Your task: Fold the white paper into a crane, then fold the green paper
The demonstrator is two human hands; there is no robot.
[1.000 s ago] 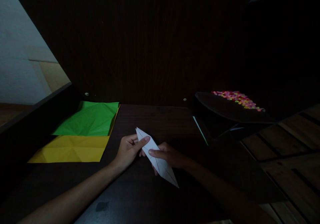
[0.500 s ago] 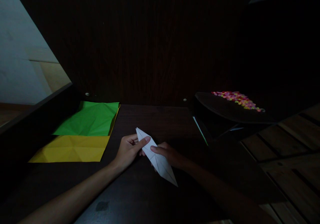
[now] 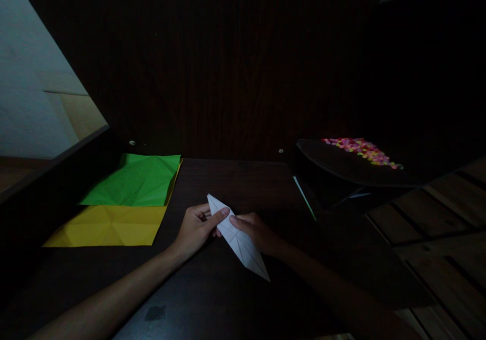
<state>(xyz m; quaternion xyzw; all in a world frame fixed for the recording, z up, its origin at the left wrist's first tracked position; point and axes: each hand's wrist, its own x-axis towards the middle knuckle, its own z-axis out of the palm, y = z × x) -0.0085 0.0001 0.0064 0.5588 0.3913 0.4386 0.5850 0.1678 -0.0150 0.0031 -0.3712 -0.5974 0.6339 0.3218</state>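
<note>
Head view, dimly lit: at far left, a creased yellow paper sheet (image 3: 110, 227) lies on a dark wooden tabletop (image 3: 228, 173), partly covered by a creased green paper sheet (image 3: 132, 180). To their right, the left hand (image 3: 195, 226) pinches a white folded-paper diamond (image 3: 245, 251), thumb flat on its upper face, fingers curled behind. This diamond is at the centre, above the tabletop, between the two hands. It is long and narrow, its axis slanting from a far-left point to a near-right point, with crease lines across its face. The left hand is nearer the far point; the right hand (image 3: 258, 233) grips the right-hand edge, thumb pressed on top, its other fingers hidden. Both thumb tips sit just beside each other on the far half, so the near half sticks out unsupported toward the wearer, its tip nearer the right hand. Farther right lies a thin green-and-white strip (image 3: 304, 198), then a dark curved ledge (image 3: 334, 170) bearing small multicoloured pieces (image 3: 362, 151), too small to identify, and wooden slats (image 3: 444, 213).
</note>
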